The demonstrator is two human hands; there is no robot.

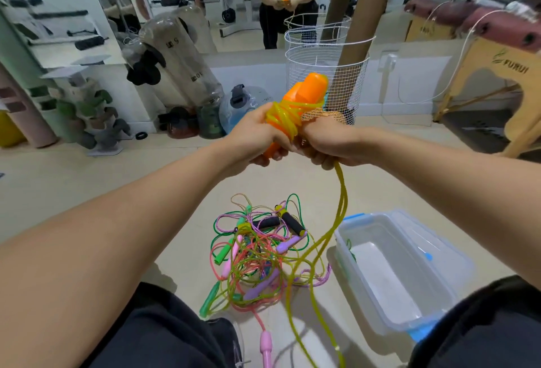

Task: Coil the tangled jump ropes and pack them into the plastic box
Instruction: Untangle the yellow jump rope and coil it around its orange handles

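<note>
Both hands are raised in front of the person: the left hand [257,136] grips the orange handles [298,101] with yellow rope [285,118] wound round them, while the right hand [330,145] closes on the same rope, which trails down to the floor. Below lies the tangled pile of jump ropes [257,253], just beside the clear plastic box [409,303]. Farther off stands a white wire basket [325,66].

One plastic box [377,303], two cardboard tubes [355,45]
</note>
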